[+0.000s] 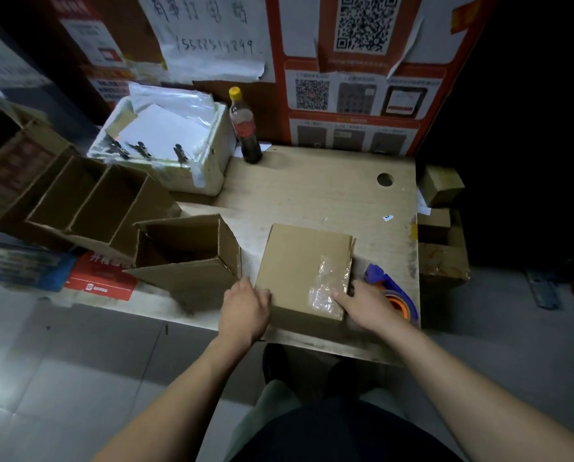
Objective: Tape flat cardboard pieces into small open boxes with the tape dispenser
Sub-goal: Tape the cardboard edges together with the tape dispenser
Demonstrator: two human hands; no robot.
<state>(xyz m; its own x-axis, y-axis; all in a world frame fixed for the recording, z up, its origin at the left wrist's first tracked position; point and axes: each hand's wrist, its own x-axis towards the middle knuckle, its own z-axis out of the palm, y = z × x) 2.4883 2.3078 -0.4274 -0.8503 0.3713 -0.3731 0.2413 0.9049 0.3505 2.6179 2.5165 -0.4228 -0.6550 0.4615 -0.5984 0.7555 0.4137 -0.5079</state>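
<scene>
Cardboard box (pixel 304 271) on worktop (pixel 312 191), seam taped: left hand (pixel 244 311) grips its edge, right hand (pixel 367 306) presses tape (pixel 329 285) flat-fingered. Next likely: fetch the tape dispenser (pixel 392 291).

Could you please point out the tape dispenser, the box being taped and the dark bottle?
tape dispenser (pixel 384 281): head view, on its blue handle.
box being taped (pixel 299 261): head view, bare top panel.
dark bottle (pixel 245 131): head view, on its label.

Both forearms are bare from the elbows down, with no sleeves, watch or rings showing on the left hand (pixel 244 310) or the right hand (pixel 367 306). A dark top (pixel 345 435) covers the torso, above pale grey-green trousers (pixel 272 405). Dark shoes (pixel 274 363) show below the knees.
</scene>
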